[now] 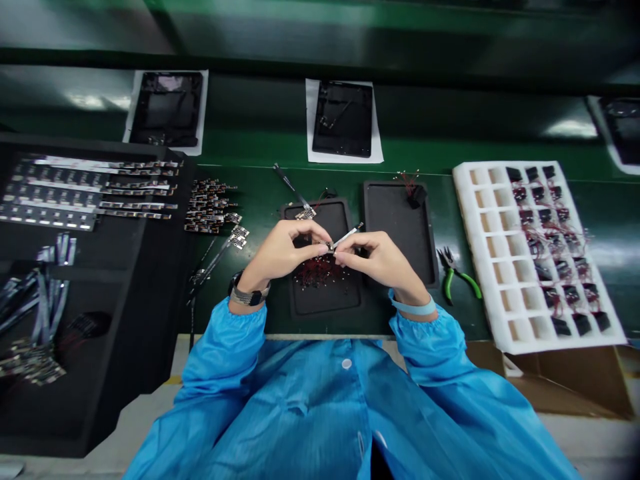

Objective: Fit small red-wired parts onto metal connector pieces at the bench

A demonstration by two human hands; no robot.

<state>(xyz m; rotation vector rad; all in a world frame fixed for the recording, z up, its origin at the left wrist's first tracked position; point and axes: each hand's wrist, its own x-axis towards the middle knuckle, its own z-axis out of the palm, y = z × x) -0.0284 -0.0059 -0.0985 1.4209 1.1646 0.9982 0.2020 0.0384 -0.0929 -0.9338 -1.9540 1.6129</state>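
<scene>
Above a black tray (327, 303), my left hand (283, 250) and my right hand (377, 260) meet with fingertips pinched together. Between them is a small circuit board (331, 247), mostly covered by the fingers, and a pale flex cable (349, 235) sticks out from it to the upper right. Under the hands, a pile of small parts with red wires (320, 272) lies in the tray. Another circuit board (306, 213) with a dark flex cable rests at the tray's far edge. To the left, a similar board (238, 237) lies on the green bench.
A second black tray (400, 227) holds a black part with red wires (416, 196). Green-handled cutters (457, 277) lie beside a white foam tray (510, 267) of wired black parts. Black bins (150, 267) with flex cables stand left. Tablet-like panels (345, 120) lie along the back.
</scene>
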